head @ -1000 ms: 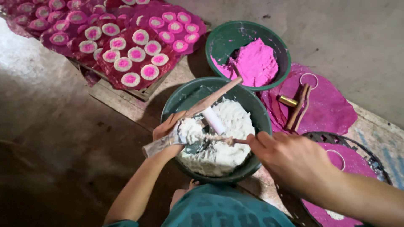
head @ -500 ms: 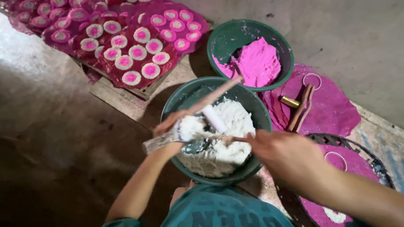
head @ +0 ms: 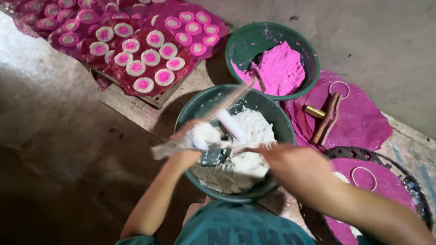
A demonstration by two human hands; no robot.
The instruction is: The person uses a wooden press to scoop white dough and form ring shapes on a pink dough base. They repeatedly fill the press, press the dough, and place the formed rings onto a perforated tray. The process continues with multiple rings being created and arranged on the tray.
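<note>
Both hands are drawing closer together over the green bowl of white dough. Her left hand is closing around a lump of dough; the right hand is gripping a thin scraper, smoothing that lump.

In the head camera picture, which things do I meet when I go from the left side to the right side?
Tray of round white-and-pink cakes on pink sheets → left hand holding a lump of white dough → dark green bowl of white dough → right hand → woven basket lined with pink cloth.
</note>
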